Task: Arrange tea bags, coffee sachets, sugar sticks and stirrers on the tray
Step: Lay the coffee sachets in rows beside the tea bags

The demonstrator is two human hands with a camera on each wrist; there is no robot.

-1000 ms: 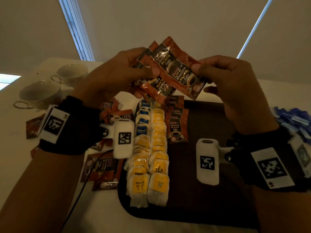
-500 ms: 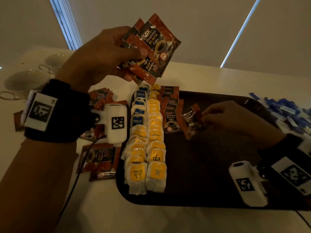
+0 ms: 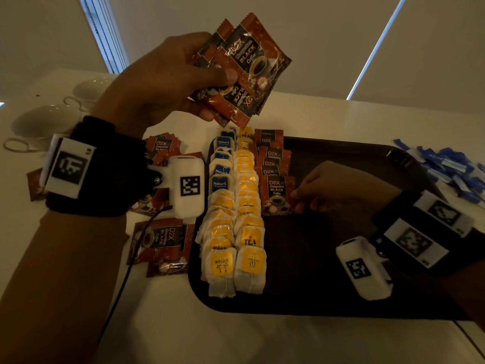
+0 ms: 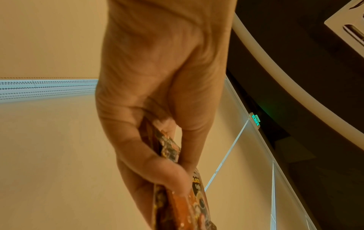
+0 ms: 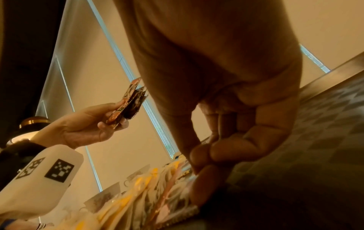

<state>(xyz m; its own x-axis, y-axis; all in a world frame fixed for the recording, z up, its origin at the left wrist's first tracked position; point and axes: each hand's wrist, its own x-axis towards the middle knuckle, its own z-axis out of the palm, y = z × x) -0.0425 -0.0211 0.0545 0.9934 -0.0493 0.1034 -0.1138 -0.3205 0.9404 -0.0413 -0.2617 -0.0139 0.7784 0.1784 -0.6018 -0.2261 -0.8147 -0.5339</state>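
Tray (image 3: 328,298) first, dark and broad on the pale table (image 3: 236,337), carrying two long rows of tea bags (image 3: 236,222) down its left side and a shorter column of coffee sachets (image 3: 273,164) right beside them. Off the tray, a blue heap of sugar sticks (image 3: 451,166) lies at the far right, loose sachets (image 3: 160,243) at the left, two cups (image 3: 44,119) beyond. Up high, the left hand (image 3: 162,80) clamps a fan of sachets (image 3: 246,67) between thumb and fingers. Down low, the right hand (image 3: 338,187) has curled fingertips on the edge of the nearest sachet (image 3: 277,194) in that column.
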